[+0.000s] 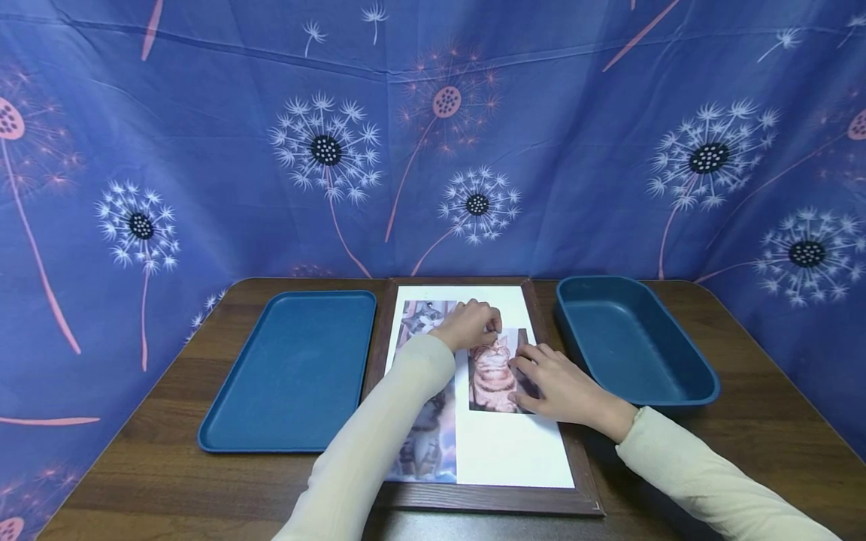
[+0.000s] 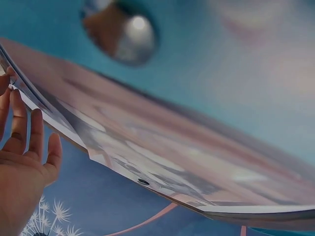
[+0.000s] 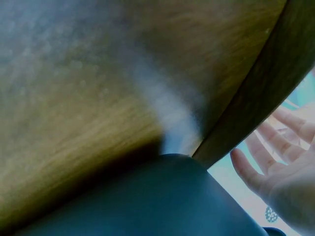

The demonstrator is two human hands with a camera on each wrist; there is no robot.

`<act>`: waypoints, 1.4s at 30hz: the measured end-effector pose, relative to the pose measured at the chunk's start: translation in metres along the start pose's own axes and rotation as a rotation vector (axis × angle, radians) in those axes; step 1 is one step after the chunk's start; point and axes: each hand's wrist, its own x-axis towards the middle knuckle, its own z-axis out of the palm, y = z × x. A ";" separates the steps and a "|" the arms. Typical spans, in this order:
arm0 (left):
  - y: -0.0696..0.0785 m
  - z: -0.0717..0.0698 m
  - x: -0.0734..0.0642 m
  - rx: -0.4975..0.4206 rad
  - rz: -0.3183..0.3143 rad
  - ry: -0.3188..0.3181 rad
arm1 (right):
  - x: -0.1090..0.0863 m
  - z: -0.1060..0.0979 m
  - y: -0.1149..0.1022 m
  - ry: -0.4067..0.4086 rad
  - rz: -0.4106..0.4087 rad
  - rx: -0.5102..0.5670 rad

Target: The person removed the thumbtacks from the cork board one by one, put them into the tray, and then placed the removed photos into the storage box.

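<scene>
An orange cat photo lies on the white sheet inside a dark brown wooden frame. My left hand reaches over the sheet, bent at the wrist, with fingertips at the photo's top edge. Its fingers look loosely extended in the left wrist view. From the right side, my right hand rests spread fingers on the photo's right edge. In the right wrist view those fingers are apart. Grey cat pictures fill the sheet's left half, partly hidden by my left sleeve.
A flat blue tray lies left of the frame on the brown wooden table. On the right stands a deeper blue bin, close beside the frame. A blue dandelion-print cloth hangs behind the table.
</scene>
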 end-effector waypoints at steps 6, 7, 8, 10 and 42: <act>-0.001 0.000 0.001 -0.018 -0.001 0.005 | 0.001 0.002 0.001 0.003 0.003 -0.002; -0.001 0.001 0.001 -0.016 0.000 0.006 | 0.001 0.002 0.001 0.004 0.004 -0.002; -0.002 0.001 0.002 -0.015 0.000 0.006 | 0.001 0.002 0.000 0.004 0.004 -0.002; -0.002 0.001 0.002 -0.008 -0.002 0.003 | 0.001 0.002 0.000 0.004 0.004 -0.003; -0.005 -0.006 0.002 -0.037 0.029 -0.042 | 0.004 -0.002 -0.002 0.016 0.007 0.008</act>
